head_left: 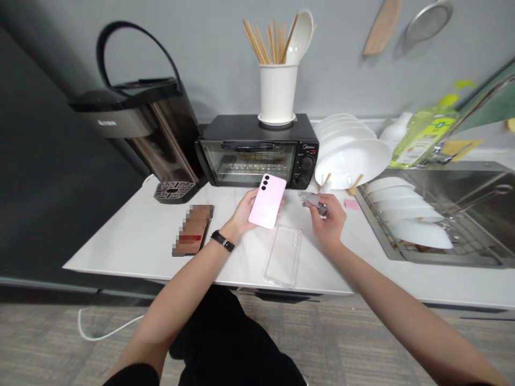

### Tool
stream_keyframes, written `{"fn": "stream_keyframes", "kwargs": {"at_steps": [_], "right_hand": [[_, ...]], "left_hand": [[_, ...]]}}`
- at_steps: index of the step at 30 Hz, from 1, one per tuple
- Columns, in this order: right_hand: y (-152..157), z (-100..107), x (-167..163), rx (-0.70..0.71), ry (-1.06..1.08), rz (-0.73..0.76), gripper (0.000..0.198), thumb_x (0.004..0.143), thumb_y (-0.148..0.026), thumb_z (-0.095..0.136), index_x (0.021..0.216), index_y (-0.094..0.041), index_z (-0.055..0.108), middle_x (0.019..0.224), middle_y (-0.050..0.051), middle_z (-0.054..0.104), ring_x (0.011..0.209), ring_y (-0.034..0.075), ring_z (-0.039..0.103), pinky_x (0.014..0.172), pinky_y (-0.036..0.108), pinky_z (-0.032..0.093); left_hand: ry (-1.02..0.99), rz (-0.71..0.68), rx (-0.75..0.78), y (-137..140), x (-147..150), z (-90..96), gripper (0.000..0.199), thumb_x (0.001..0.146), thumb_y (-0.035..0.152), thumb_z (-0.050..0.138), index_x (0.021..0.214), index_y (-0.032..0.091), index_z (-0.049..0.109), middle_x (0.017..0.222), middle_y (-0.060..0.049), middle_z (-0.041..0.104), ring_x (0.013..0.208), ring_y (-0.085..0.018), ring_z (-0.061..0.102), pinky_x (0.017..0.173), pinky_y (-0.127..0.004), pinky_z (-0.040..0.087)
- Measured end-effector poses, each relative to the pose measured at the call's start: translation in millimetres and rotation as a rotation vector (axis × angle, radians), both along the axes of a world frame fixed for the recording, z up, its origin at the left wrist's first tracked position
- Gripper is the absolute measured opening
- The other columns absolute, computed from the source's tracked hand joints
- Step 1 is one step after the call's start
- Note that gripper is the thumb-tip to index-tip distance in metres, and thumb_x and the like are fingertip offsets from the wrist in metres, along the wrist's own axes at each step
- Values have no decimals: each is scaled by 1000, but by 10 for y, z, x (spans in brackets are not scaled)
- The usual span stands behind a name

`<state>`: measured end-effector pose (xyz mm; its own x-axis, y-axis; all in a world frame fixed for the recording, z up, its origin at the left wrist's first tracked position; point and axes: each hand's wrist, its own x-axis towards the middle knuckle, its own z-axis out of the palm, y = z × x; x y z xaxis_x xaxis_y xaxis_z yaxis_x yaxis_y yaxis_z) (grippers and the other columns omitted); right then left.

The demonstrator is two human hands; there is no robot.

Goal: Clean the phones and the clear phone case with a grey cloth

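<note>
My left hand (242,212) is closed around a pale pink phone (269,201), its back with the camera lenses facing up. To the right, my right hand (330,217) pinches a small crumpled grey cloth (310,200) just above the counter. A clear phone case (284,256) lies on the counter between my forearms, close to the front edge. Left of my wrist with the black-strapped watch lies a flat brown item (193,230), blurred out by pixels.
Behind my hands stands a black toaster oven (257,155) with a white utensil pot (278,94) on top. A tall dispenser (148,134) is at left. White plates (352,161) lean in a rack, beside a sink (475,214) holding bowls. A pink slip (351,204) lies near the sink.
</note>
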<state>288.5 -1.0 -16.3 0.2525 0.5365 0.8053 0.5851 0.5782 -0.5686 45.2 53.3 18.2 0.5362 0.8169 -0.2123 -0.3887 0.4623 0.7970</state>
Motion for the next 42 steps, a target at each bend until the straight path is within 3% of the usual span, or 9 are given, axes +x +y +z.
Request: {"fn": "stream_keyframes", "kwargs": {"at_steps": [4,13,19,23,27,30,35,39,42], "right_hand": [[-9,0,-4,-5,-2,9,14,105,-38,72,94,-29,72,96,8,81,83,26,75,65,39,56],[-31,19,-7,-65,-14,15,18,106,-41,70,93,-29,73,98,12,81,85,29,74,69,43,55],[-66,25,-33,-82,21,-2,22,108,-47,72,96,-28,75,90,6,78,78,26,72,68,41,56],[-62,223,41,-152,-270,100,27,113,-39,58,111,-31,84,103,9,80,92,28,75,79,44,62],[96,439,82,-285,-577,266,40,108,-22,54,127,-36,86,112,7,80,100,29,75,87,44,64],[282,477,26,-281,-494,315,42,100,-14,57,127,-31,85,117,8,82,106,30,78,93,45,65],[559,373,-156,-256,-212,215,25,95,-16,67,112,-27,82,114,8,85,110,30,80,102,47,65],[649,258,-256,-329,-69,192,14,95,-23,74,107,-28,79,109,5,86,101,28,80,99,45,65],[630,209,-276,-330,-64,170,8,97,-27,77,104,-28,79,105,5,85,95,27,78,95,42,64]], "left_hand": [[-58,-10,-131,-44,92,31,65,108,43,44,151,2,70,114,-23,88,81,-30,83,73,-40,66],[-57,135,-116,-163,229,44,60,107,44,44,142,7,75,113,-18,88,83,-29,82,79,-42,67],[-70,23,-228,-264,311,52,58,106,40,40,137,7,76,102,-19,88,92,-33,86,77,-41,66],[-33,-8,-242,-256,330,-5,54,105,42,40,129,11,78,101,-18,88,91,-35,86,82,-44,67],[4,-1,-211,-232,318,-57,51,107,45,41,121,15,79,106,-17,88,96,-35,86,84,-45,67],[4,-44,-184,-224,300,-71,52,104,47,45,127,15,79,110,-19,87,104,-39,86,87,-47,67],[-11,-125,-153,-231,286,-74,55,100,45,51,139,14,75,111,-18,87,104,-40,86,87,-47,66],[-17,-174,-153,-220,286,-104,56,100,46,51,141,15,75,108,-18,87,104,-42,86,87,-49,66],[5,-173,-158,-214,291,-126,56,101,46,49,139,14,75,103,-17,87,96,-40,86,78,-47,66]]}}
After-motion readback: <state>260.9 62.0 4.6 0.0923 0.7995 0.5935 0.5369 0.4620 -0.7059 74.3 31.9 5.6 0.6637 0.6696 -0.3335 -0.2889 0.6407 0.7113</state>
